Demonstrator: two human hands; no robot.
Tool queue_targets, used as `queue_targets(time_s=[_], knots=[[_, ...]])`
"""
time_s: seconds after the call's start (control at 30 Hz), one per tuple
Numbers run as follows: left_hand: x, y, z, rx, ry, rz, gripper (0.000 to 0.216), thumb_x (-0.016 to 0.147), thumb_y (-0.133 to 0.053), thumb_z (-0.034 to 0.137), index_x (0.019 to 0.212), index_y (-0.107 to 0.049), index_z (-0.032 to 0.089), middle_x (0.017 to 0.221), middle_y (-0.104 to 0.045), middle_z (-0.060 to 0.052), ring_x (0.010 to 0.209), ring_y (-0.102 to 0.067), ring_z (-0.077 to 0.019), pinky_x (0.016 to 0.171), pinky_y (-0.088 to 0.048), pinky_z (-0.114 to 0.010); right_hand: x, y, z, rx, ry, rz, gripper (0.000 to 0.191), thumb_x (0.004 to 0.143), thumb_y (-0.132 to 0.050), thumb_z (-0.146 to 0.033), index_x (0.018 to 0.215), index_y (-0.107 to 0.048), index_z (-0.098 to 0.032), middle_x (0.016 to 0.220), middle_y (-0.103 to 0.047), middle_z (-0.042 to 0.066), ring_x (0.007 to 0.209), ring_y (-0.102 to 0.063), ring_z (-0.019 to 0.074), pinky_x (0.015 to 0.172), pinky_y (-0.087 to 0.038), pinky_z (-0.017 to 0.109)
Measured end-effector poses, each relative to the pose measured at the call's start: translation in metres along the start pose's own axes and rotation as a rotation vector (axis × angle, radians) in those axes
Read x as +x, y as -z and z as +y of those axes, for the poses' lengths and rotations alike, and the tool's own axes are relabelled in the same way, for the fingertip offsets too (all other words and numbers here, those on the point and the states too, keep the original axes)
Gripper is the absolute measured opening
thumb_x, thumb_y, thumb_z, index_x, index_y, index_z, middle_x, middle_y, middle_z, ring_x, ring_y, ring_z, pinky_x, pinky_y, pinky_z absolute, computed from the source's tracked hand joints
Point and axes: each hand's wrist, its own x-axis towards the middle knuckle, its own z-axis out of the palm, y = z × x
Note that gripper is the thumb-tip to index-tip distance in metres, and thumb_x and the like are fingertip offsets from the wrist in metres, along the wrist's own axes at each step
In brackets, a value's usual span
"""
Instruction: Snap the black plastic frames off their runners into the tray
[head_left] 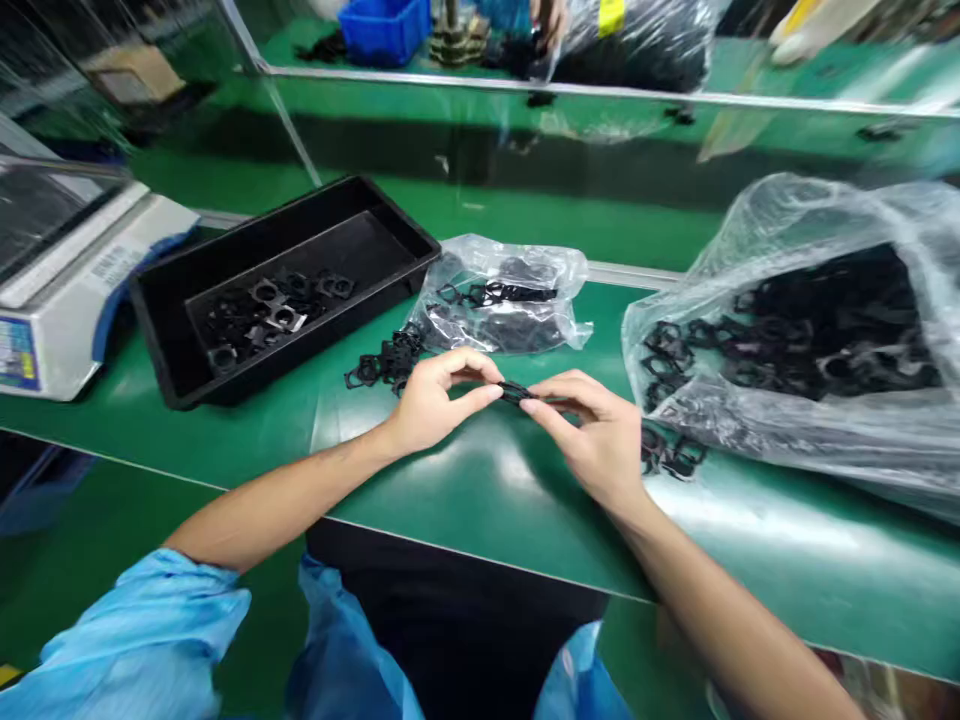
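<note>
A small black ring-shaped part (515,392) is pinched between my two hands above the green table. My left hand (442,398) grips its left end between thumb and fingers. On the opposite end, the thumb and fingers of my right hand (589,425) are closed. Whether it is one part or several stacked together, I cannot tell. Loose black parts (386,362) lie in a heap just beyond my left hand. More black parts (675,452) rest beside my right wrist. Behind my hands lies a clear plastic bag (510,295) with similar parts inside.
A black tray (285,375) holding several parts stands at the left, beside a white scale (82,290). At the right sits a large clear bag (795,420) of black parts. Beyond a metal rail are a blue bin (384,30) and another person's hand (551,22).
</note>
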Motion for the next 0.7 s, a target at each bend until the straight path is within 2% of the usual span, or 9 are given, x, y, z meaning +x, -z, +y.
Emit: queue_targets(time_s=[0.17,0.3,0.5,0.7], knots=[[0.0021,0.0046,-0.0002,0.029,-0.001,-0.049,0.014,0.085,-0.073,0.028,0.082,-0.066,0.017,0.082,-0.068,-0.003,0.081,-0.065,-0.0153,0.080,-0.054,-0.029,-0.0011,0.0025,-0.0062,-0.083,0.051,-0.002,0.007,0.087,-0.074,-0.028,0.082,-0.076,-0.022,0.079,-0.074,0.004,0.072,-0.067,0.0178,0.062,-0.053,0.030],[0.0011,0.0060,0.0017,0.067,-0.042,-0.093,0.011,0.088,-0.070,0.024,0.083,-0.064,0.017,0.082,-0.067,-0.003,0.081,-0.063,-0.0150,0.080,-0.052,-0.029,-0.0017,0.0017,-0.0060,-0.044,0.044,0.010,0.005,0.085,-0.075,-0.026,0.082,-0.075,-0.023,0.079,-0.073,0.003,0.071,-0.066,0.0171,0.062,-0.054,0.030],[-0.0018,0.0045,0.0080,0.230,-0.196,-0.101,0.009,0.091,-0.067,0.021,0.085,-0.061,0.018,0.083,-0.066,-0.002,0.081,-0.062,-0.0141,0.080,-0.051,-0.029,-0.0005,0.0019,-0.0036,0.167,-0.150,0.012,0.016,0.078,-0.082,-0.033,0.078,-0.071,-0.021,0.085,-0.069,0.003,0.077,-0.066,0.0163,0.072,-0.058,0.029],[-0.0009,0.0073,0.0079,0.333,-0.256,-0.090,0.005,0.094,-0.063,0.020,0.090,-0.063,0.017,0.085,-0.069,-0.003,0.079,-0.065,-0.0136,0.078,-0.053,-0.028,0.0067,0.0030,-0.0068,0.464,-0.462,-0.100,0.036,0.063,-0.092,-0.042,0.072,-0.066,-0.019,0.070,-0.064,-0.001,0.061,-0.060,0.0114,0.064,-0.055,0.025]])
